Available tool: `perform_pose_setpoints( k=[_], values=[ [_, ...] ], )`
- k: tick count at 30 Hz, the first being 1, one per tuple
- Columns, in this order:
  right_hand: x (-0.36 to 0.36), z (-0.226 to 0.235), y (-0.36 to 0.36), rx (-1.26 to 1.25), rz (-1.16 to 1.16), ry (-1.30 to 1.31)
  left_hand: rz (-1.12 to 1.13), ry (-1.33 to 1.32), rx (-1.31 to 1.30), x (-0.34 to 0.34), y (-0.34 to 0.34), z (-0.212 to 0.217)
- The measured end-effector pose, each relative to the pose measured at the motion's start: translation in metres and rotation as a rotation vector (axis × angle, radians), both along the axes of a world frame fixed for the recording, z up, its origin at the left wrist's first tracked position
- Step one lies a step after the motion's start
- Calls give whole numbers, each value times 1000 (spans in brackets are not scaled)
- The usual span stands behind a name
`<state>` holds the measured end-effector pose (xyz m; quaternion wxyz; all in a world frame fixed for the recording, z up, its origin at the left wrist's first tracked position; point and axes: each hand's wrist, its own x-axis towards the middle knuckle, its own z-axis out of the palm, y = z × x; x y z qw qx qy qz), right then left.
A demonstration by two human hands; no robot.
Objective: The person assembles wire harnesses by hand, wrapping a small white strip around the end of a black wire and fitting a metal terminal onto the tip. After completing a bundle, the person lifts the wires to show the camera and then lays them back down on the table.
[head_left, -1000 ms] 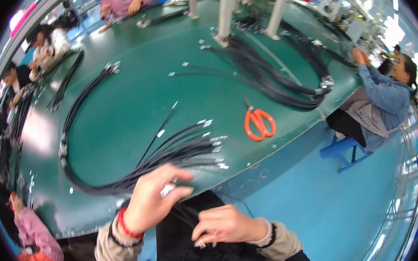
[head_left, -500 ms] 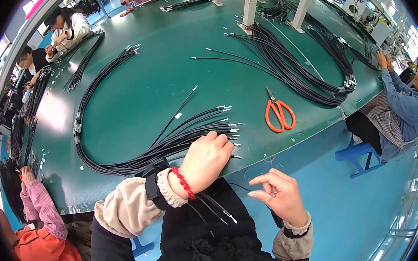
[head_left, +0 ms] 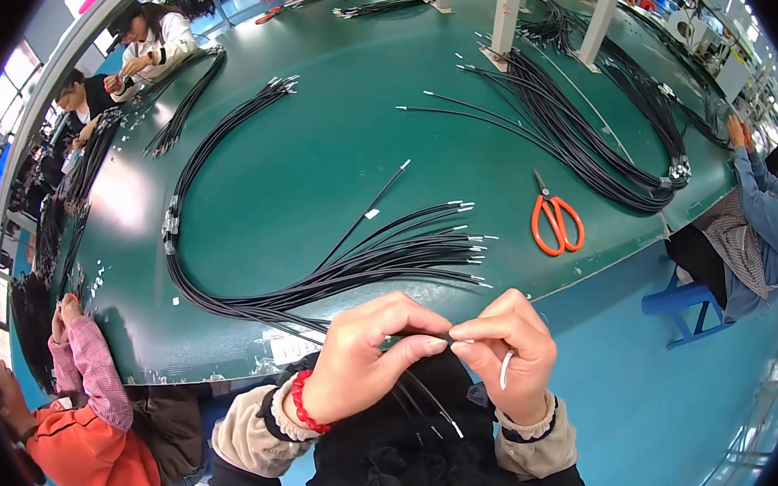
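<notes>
My left hand [head_left: 371, 356], with a red bead bracelet at the wrist, is closed in a pinch near the table's front edge. A thin black cable appears to be between its fingertips, mostly hidden. Fingertip to fingertip with it, my right hand [head_left: 515, 358] pinches a small pale tip. A narrow white strip [head_left: 505, 369] pokes out from the curled right fingers. Behind the hands lies a curved bundle of black cables [head_left: 220, 298] with pale ends fanned to the right. Several loose cable ends [head_left: 436, 404] hang below the left hand, over my black clothing.
Orange-handled scissors [head_left: 557, 224] lie right of the bundle on the green table [head_left: 323, 146]. Another cable bundle [head_left: 588, 149] curves at the back right, near white posts [head_left: 505, 24]. Co-workers sit around; a blue stool [head_left: 685, 307] stands at right.
My left hand has left the fanned cable ends and come down toward me. My right hand has moved slightly left and closed further; the fingertips of both now meet. The view has shifted slightly.
</notes>
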<state>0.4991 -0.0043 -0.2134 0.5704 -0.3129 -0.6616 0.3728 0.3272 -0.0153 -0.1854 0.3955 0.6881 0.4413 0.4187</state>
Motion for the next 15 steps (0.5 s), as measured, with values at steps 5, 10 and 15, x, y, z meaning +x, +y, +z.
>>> perform_pose_setpoints(
  k=[5, 10, 15],
  values=[
    [-66, 3, -3, 35, 13, -41, 61, -54, 70, -58, -9, -6],
    [-102, 1, -3, -104, 51, -3, 265, -160, 156, -76, -13, -24],
    [-118, -16, 1, -169, 68, 69, 335, -173, 240, -87, -6, -33]
  ],
)
